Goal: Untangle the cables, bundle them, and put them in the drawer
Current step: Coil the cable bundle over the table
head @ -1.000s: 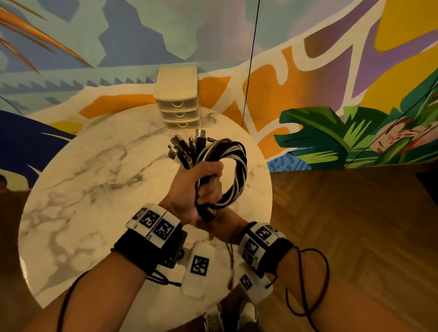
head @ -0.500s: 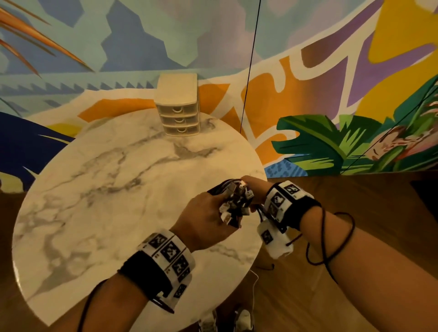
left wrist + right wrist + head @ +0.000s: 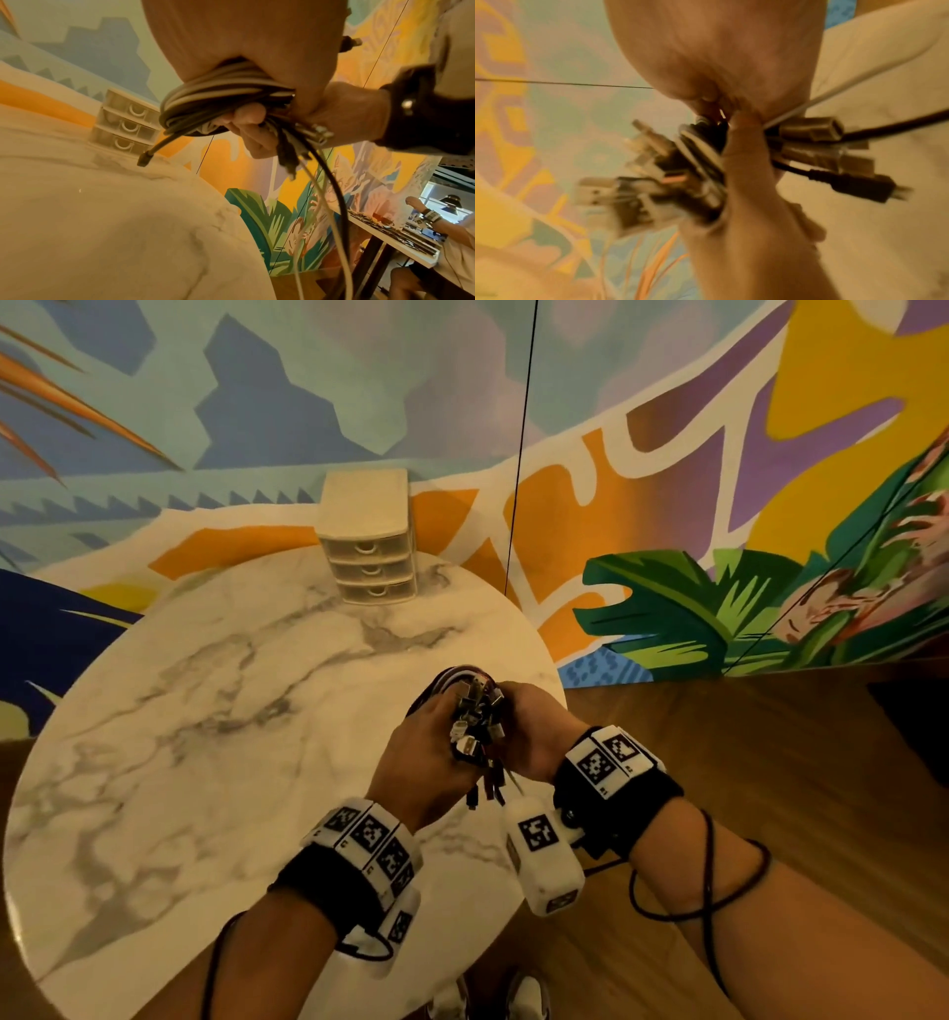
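Starting at the left, the left hand is seen clenched round the coiled cables, its grip closed over the loops above the right part of the marble tabletop, while just beside it the right hand is wrapped round the plug ends of the same bundle. The coil is best kept tight by one hand while loose tails are tucked in by the other. The drawer unit, well apart at the far edge, is shown closed.
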A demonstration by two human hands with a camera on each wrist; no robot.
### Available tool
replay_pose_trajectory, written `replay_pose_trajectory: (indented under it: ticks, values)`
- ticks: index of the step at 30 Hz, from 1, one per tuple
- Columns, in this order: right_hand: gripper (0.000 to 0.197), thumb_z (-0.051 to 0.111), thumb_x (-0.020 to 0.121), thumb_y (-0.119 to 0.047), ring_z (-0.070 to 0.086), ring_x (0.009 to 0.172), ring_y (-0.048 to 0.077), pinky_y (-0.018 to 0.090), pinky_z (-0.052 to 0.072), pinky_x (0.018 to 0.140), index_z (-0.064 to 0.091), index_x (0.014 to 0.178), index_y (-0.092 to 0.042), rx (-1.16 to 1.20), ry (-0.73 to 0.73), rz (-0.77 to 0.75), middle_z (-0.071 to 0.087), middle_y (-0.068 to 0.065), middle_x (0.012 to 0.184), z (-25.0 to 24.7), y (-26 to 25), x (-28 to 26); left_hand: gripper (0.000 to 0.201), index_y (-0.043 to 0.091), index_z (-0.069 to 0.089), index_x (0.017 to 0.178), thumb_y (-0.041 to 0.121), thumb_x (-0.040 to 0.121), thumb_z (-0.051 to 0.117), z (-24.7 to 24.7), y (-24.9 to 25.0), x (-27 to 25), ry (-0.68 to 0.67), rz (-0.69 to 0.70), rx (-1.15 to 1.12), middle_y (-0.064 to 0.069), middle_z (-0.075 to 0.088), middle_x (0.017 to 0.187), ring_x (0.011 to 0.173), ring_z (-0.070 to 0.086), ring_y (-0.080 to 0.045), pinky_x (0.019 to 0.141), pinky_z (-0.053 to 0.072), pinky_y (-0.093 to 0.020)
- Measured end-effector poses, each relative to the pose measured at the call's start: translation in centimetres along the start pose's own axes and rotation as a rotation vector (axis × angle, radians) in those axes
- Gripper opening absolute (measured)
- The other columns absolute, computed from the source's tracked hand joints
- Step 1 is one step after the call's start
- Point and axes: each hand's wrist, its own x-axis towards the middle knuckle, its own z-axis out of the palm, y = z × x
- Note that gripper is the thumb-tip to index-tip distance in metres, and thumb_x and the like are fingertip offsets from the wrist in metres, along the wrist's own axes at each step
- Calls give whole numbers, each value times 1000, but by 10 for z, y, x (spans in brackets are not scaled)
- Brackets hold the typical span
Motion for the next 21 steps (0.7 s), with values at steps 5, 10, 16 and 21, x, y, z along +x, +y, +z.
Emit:
replay_pose_trajectory:
  ticks: [5,10,16,21]
  values:
    - [41,29,102,-24,60,51,17,23,46,47,60,87,-2,106,-89,-4,62,11,70,0,3,-8,43,32,56,117,41,78,70,-4,-2,4,-21,-195,-42,13,67,94,82,63,-9,73,51,-27]
    - [35,34,97,-11,56,82,22,31,46,79,57,120,3,25,-184,-103,60,16,106,4,13,-13,14,20,65,90,12,78,67,-13,-8,17,-1,-448,-277,-4,69,81,70,66,-15,62,52,-27]
    - [26,48,95,-10,66,79,8,31,51,73,72,91,-18,-490,-30,-400,72,-1,85,8,10,-29,27,13,69,84,-10,82,56,-33,0,10,76,-466,-703,-16,69,79,69,67,-26,67,57,-38]
    - [13,58,85,-1,55,54,-1,16,44,55,60,79,-13,-340,204,-664,64,-2,67,17,17,-26,29,2,66,103,-13,81,52,-36,8,2,-37,-437,-877,-19,68,86,75,66,-29,66,55,-35]
